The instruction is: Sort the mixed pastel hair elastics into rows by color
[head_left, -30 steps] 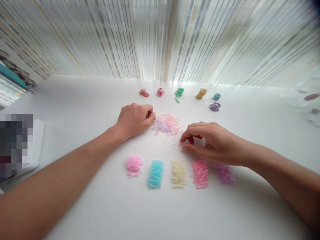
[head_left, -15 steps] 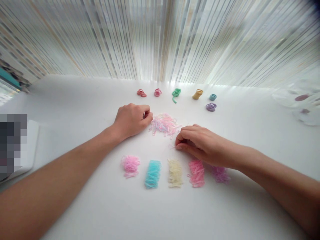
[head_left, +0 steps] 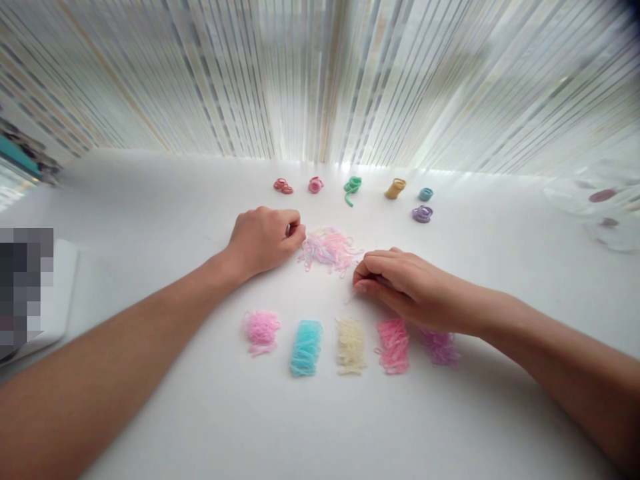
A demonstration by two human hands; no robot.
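Observation:
My left hand [head_left: 265, 237] rests on the white table with its fingers curled together. Its fingertips touch the left edge of a loose heap of pale pink, lilac and cream elastic bands [head_left: 327, 250]; what they hold, if anything, is hidden. Right of and nearer than the heap, my right hand [head_left: 400, 287] pinches thumb and fingers together. A thin pale elastic band [head_left: 349, 297] pokes out below those fingertips. Under that hand lie a bright pink bundle of bands [head_left: 393, 347] and a purple bundle [head_left: 441, 348], the purple one partly covered by the hand.
In the near row are also a light pink bundle [head_left: 263, 330], a turquoise bundle [head_left: 306, 347] and a cream bundle [head_left: 351, 347]. Farther back sit small coils, including red [head_left: 283, 186], green [head_left: 353, 187] and yellow [head_left: 396, 189]. A string curtain [head_left: 320, 80] hangs behind the table.
My right hand has shifted very slightly to the right, and the pale band at its fingertips now hangs more downward. The left hand has stayed in place.

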